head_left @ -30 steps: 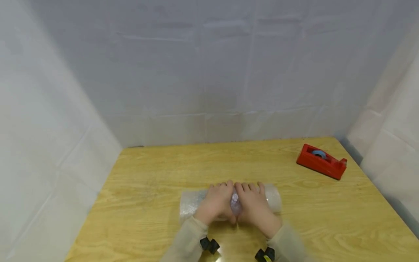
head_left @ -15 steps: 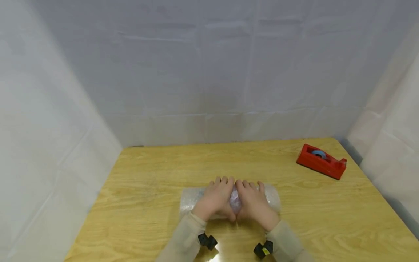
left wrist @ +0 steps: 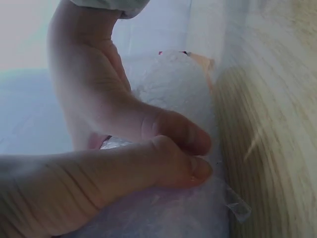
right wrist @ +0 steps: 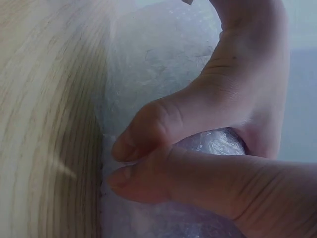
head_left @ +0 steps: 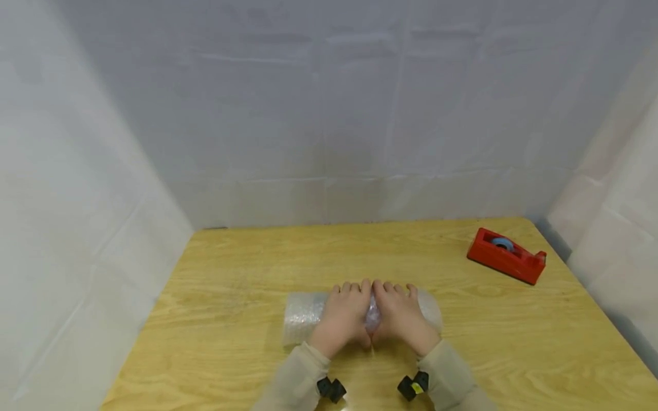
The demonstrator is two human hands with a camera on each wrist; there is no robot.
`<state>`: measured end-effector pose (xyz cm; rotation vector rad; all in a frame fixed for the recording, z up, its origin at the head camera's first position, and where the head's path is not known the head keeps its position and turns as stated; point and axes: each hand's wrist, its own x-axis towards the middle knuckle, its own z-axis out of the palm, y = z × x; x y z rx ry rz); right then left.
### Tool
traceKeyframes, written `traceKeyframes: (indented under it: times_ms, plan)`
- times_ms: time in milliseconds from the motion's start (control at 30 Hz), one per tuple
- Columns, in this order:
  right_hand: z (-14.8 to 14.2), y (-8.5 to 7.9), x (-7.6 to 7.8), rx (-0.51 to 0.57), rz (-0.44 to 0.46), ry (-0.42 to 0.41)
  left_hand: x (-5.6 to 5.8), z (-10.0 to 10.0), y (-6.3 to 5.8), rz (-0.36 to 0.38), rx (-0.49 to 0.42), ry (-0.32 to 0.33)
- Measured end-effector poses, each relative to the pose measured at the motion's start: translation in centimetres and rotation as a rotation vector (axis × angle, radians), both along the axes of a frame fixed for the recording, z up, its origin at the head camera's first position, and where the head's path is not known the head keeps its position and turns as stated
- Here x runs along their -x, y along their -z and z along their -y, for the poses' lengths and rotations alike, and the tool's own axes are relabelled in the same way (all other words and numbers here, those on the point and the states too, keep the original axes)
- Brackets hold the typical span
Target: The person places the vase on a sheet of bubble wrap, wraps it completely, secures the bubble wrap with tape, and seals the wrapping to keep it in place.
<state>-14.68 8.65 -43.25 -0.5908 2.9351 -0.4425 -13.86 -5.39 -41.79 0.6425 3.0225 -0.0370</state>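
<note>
A roll of clear bubble wrap (head_left: 300, 319) lies crosswise near the front of the table in the head view. My left hand (head_left: 341, 317) and right hand (head_left: 401, 317) grip its middle side by side, fingers curled over the far side and thumbs on the near side. The two thumbs touch or nearly touch in the wrist views. Shiny plastic shows between the hands. A small clear strip, perhaps tape (left wrist: 239, 206), sticks out from the lower side of the roll in the left wrist view. Whatever is inside the roll cannot be made out.
A red tape dispenser (head_left: 506, 257) with a blue-cored tape roll stands at the back right of the wooden table (head_left: 231, 274). Pale sheeting (head_left: 329, 114) hangs behind the table and along both sides.
The left fingers have shifted a little on top of the bubble wrap roll, and the wrists have moved slightly. The roll stays in nearly the same place, gripped by both hands throughout.
</note>
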Motion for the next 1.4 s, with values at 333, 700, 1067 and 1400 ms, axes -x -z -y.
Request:
traceKeyframes:
  times_ms: [333, 700, 1067, 1400]
  plan:
    - [0.0, -0.2, 0.2, -0.010, 0.029, -0.004, -0.6, -0.1, 0.6, -0.130, 0.029, 0.017]
    - [-0.3, 0.2, 0.5, 0.090, 0.065, -0.052, -0.5, 0.2, 0.6, -0.088, 0.001, 0.052]
    - [-0.4, -0.2, 0.1, 0.092, 0.089, -0.059, -0.5, 0.4, 0.4, -0.036, 0.004, 0.075]
    - [-0.8, -0.9, -0.1, 0.119, 0.194, -0.113, -0.6, 0.3, -0.3, 0.132, -0.091, 0.043]
